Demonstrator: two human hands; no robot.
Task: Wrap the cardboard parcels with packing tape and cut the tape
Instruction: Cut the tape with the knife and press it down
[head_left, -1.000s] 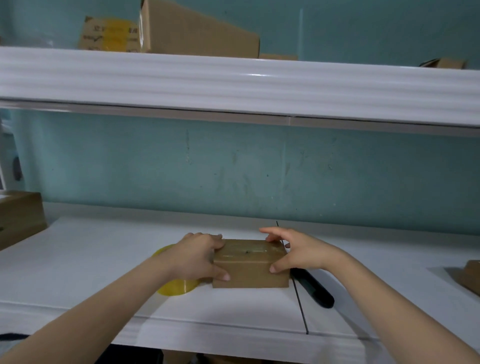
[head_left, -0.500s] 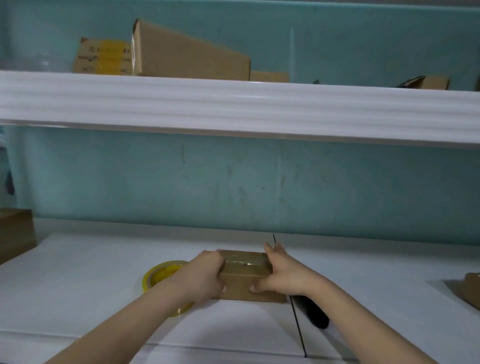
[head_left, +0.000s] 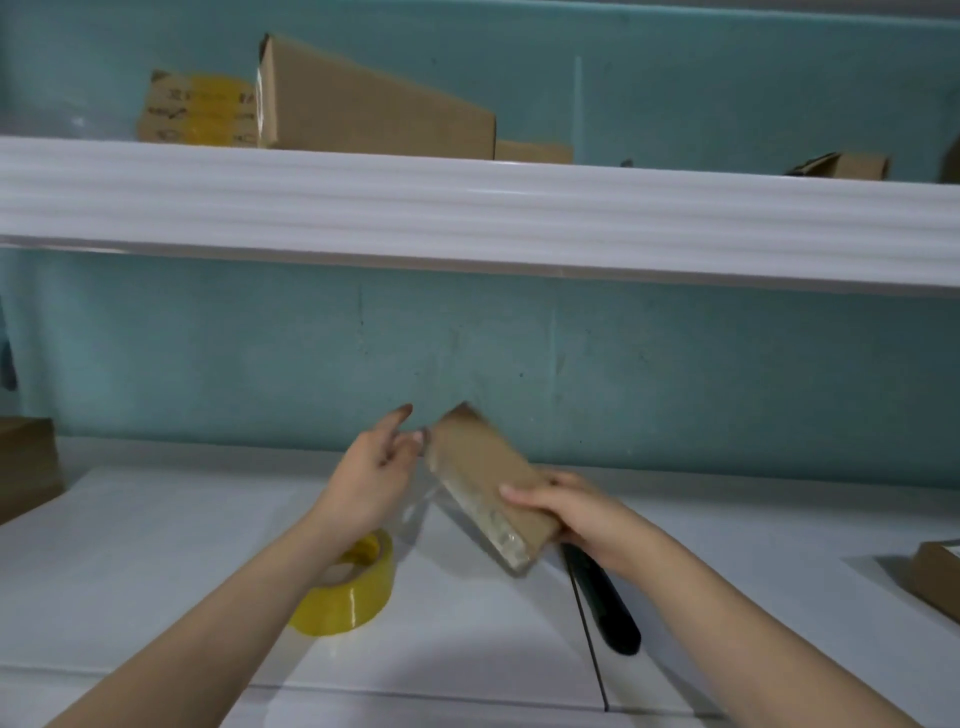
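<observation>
We start at the yellow tape roll (head_left: 349, 592), lying flat on the white table (head_left: 156, 545) under our left forearm. Just above it, our left hand (head_left: 371, 475) is loosely spread. Its fingertips touch the upper left edge of the parcel (head_left: 485, 467), and nothing is plainly pinched. The parcel is held clear of the table and tilted, with its long axis running from upper left down to lower right. A faint clear strip seems to drop from that edge toward the roll, but it is too blurred for us to be sure. Our right hand (head_left: 574, 512) grips the parcel's lower right end, fingers curled over its top face. Under that hand lies a black-handled tool (head_left: 605, 605), probably the cutter. It is nearer our right hand, so we judge that this hand will make the cut.
</observation>
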